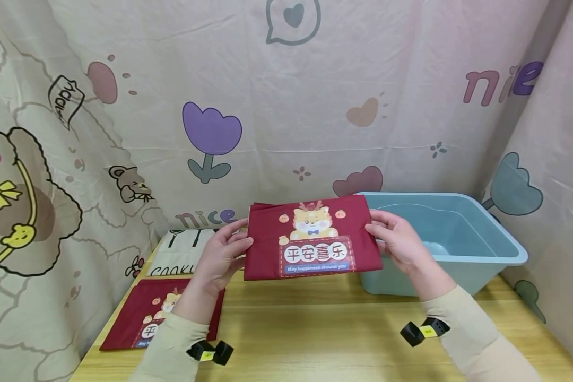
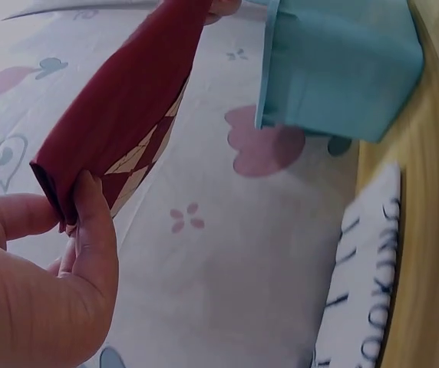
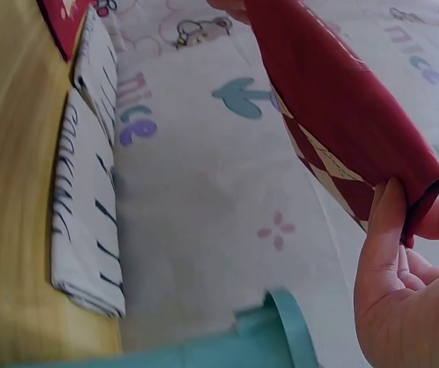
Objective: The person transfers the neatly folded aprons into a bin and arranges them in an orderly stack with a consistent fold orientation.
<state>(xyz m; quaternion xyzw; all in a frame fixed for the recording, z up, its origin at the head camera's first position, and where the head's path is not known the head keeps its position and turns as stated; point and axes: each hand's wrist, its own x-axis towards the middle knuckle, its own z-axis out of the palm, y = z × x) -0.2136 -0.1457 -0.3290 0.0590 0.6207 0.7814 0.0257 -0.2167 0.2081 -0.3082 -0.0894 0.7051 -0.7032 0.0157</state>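
Left hand (image 1: pixel 222 254): is pinching the red cloth (image 1: pixel 312 239) at its 9 o'clock end, thumb lying over the front, fingers reaching behind
Right hand (image 1: pixel 401 241): is pinching the 3 o'clock end in the same way
Red cloth: is being held up folded between the two hands, above the table (image 1: pixel 310 329), its front showing a cartoon animal, white discs with characters and a blue strip reading "May happiness around you"
Underside: is showing red and cream checks in both wrist views
Sleeves (image 1: pixel 174 337): are covering both forearms, a small black device (image 1: pixel 210 353) sitting at each wrist
Tub (image 1: pixel 458 259): is standing on the table at 3 o'clock from the red cloth, teal, partly hidden in the head view by the right hand and the cloth
Second red cloth (image 1: pixel 124 323): is lying folded at 8 o'clock, bearing the same print, the left arm covering part of it
White cloths (image 3: pixel 85 207): are lying folded at 9 o'clock, beyond the second red cloth, black lettering showing
Curtain (image 1: pixel 286 106): is hanging behind everything, a purple tulip (image 1: pixel 212 130) showing between 10 and 11 o'clock, coloured letters (image 1: pixel 481 87) at 2 o'clock
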